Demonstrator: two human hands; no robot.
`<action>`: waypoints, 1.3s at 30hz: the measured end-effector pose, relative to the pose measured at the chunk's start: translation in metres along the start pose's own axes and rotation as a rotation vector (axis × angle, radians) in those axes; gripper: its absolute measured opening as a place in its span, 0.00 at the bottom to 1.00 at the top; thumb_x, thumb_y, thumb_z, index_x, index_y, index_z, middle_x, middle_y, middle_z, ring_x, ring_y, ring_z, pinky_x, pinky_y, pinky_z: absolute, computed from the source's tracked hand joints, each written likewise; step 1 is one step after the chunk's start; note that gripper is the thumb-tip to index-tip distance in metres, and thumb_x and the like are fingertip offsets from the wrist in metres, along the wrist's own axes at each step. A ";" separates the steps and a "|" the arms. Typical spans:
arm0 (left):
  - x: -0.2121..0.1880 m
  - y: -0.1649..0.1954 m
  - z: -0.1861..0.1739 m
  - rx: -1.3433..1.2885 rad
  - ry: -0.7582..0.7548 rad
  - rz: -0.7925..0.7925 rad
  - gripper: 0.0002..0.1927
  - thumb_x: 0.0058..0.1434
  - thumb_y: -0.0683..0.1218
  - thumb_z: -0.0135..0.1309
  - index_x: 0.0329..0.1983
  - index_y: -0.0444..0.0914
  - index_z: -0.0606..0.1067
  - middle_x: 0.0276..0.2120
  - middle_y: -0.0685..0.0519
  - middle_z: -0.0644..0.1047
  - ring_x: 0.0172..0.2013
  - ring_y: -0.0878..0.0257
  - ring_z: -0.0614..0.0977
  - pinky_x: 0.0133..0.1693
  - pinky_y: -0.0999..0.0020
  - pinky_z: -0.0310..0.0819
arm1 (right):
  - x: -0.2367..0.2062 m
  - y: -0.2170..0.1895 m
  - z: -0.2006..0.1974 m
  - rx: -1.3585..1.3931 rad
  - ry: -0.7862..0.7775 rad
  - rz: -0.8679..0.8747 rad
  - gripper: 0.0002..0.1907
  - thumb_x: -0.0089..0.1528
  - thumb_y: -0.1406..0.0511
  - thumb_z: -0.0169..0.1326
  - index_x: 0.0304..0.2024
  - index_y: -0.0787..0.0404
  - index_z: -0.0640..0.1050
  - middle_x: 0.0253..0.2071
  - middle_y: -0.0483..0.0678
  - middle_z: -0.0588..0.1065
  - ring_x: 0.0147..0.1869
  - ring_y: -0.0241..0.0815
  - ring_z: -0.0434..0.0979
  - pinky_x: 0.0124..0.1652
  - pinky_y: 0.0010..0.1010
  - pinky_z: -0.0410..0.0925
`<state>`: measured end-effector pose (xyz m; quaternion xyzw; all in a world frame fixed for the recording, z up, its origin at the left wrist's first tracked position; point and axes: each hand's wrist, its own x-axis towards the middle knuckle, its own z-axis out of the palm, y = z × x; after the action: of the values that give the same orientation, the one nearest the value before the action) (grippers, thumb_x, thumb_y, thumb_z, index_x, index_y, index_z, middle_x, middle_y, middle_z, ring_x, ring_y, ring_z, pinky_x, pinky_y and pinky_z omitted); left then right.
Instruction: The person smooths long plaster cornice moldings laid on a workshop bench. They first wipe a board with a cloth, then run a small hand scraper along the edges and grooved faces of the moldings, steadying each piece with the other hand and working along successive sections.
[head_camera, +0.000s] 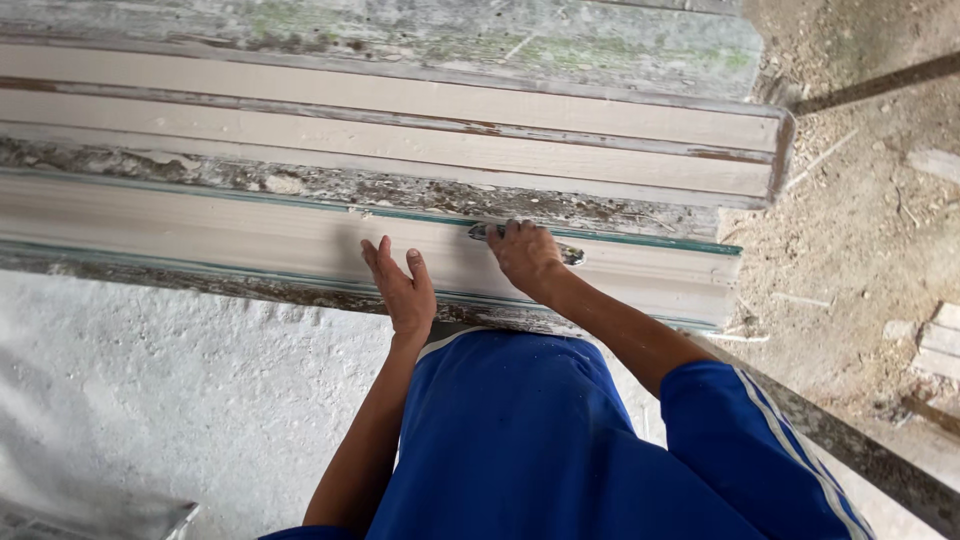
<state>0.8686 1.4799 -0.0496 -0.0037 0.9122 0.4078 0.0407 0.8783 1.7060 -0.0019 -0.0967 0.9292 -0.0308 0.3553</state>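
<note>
A long pale stepped moulding (230, 235) with thin green edge lines runs across the view from left to right. My left hand (402, 290) lies flat on its lower band, fingers apart, holding nothing. My right hand (525, 255) is closed on a small dark tool (572, 255) pressed against the moulding's upper green edge; only the tool's ends show past the fingers. The two hands are about a hand's width apart. My blue clothing (520, 440) fills the bottom middle.
More pale strips (400, 120) and a weathered, mossy board (400, 40) lie beyond the moulding. Sandy ground with debris (860, 200) and pale bricks (940, 340) are at right. A rough grey surface (150, 400) spreads lower left, and a dark bar (870, 455) slants lower right.
</note>
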 end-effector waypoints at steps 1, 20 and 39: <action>0.003 0.000 -0.002 -0.010 0.006 0.006 0.32 0.76 0.55 0.43 0.74 0.31 0.55 0.76 0.29 0.46 0.77 0.35 0.45 0.73 0.43 0.44 | 0.001 -0.001 -0.005 0.006 0.033 -0.015 0.34 0.66 0.67 0.46 0.74 0.62 0.53 0.54 0.64 0.71 0.50 0.55 0.77 0.44 0.42 0.75; 0.013 -0.065 -0.044 0.015 0.096 -0.102 0.34 0.76 0.58 0.40 0.72 0.29 0.57 0.75 0.27 0.47 0.75 0.32 0.46 0.70 0.38 0.47 | -0.061 0.139 0.059 0.394 -0.267 0.171 0.29 0.69 0.46 0.36 0.70 0.41 0.65 0.26 0.48 0.78 0.26 0.42 0.76 0.33 0.38 0.77; 0.201 -0.215 -0.226 -0.005 0.098 -0.067 0.32 0.78 0.57 0.40 0.73 0.29 0.57 0.76 0.27 0.48 0.77 0.31 0.47 0.72 0.35 0.41 | 0.312 -0.320 -0.164 0.304 0.387 -0.357 0.17 0.68 0.53 0.48 0.52 0.56 0.75 0.46 0.58 0.80 0.42 0.59 0.82 0.41 0.52 0.75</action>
<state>0.6612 1.1735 -0.0752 -0.0542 0.9114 0.4079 0.0094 0.5925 1.3282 -0.0438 -0.1964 0.9328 -0.2492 0.1708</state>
